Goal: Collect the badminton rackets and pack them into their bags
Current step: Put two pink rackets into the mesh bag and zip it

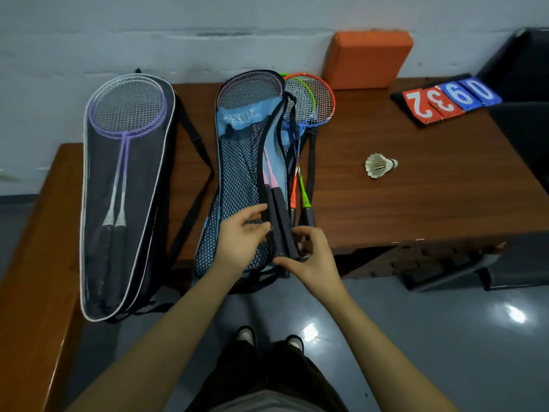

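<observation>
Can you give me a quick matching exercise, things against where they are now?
Things:
1. purple rackets
2. pink rackets
3. shuttlecock
4. score cards

Places:
A. bare on the table, right of the bags
B. in the blue mesh bag
C. far right corner of the table
D. in the black bag on the left

Pairs: 1-D, 2-B, 3-A, 4-C

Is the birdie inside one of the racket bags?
No, the shuttlecock lies by itself on the bare brown table, to the right of the blue mesh bag.
</observation>
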The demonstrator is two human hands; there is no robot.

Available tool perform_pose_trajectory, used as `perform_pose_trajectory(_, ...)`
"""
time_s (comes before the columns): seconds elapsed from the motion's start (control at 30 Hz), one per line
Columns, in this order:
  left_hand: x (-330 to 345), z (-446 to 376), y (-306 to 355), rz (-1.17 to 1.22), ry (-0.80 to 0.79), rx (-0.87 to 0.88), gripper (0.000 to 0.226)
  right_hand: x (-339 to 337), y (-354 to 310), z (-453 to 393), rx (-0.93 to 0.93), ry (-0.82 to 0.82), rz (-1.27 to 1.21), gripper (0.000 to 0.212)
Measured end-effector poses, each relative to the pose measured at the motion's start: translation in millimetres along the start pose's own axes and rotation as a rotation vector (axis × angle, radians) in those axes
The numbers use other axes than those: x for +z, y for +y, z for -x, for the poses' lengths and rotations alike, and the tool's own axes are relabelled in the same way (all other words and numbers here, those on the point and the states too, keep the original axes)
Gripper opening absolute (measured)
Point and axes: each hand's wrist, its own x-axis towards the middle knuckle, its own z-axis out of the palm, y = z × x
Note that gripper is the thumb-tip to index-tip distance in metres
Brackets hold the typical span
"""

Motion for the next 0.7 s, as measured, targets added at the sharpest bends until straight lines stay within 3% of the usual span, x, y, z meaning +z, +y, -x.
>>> perform_pose_trajectory(0.23,-6,3,6,0.144,0.011,-0.083,0.038,4,-3,12,0.069,-0.191,-0.194,0.047)
perform_pose_trajectory(0.4,-12,0,17,0.258,0.019,-0.050,0.036,7,-7,3,-0.057,-0.166,-0.029,0.040)
perform_pose_trajectory(0.53,-17,-1,13,0.257,0.000,-0.077,0.035,9,5,2,0.084,-0.230,-0.094,0.036)
perform_pose_trajectory(0.7,-18,0,7,0.322,-0.016,-0.102,0.035,16,17,8,0.285,-0.156,-0.256,0.039)
